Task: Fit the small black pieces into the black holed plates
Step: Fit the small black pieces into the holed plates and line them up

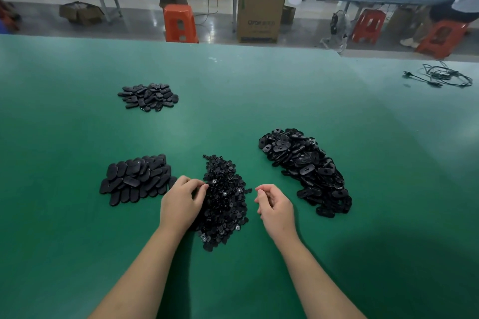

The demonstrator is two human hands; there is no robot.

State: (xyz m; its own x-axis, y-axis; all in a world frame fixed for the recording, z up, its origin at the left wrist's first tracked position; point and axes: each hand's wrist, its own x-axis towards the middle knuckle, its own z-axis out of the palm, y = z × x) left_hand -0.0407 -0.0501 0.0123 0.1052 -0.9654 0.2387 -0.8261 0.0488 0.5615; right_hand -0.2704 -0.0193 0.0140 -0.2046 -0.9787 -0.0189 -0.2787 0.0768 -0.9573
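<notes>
Hands over green table [259,90], apart. Left hand [181,202] rests at the left edge of the heap of small black pieces [225,204], fingertips curled into the pile, seemingly pinching at pieces; exact grip hidden. Right hand [274,204] hovers just right of that heap, fingers loosely curled, holding nothing visible. Heap lies between the two hands. Pile of black holed plates [305,168] sits beyond and right of the right hand. Pile of smooth oval plates [134,179] just left of the left hand. Smaller far pile [149,97] well beyond the left hand. Coiled black cable [445,76] far right. No containers on the table.
</notes>
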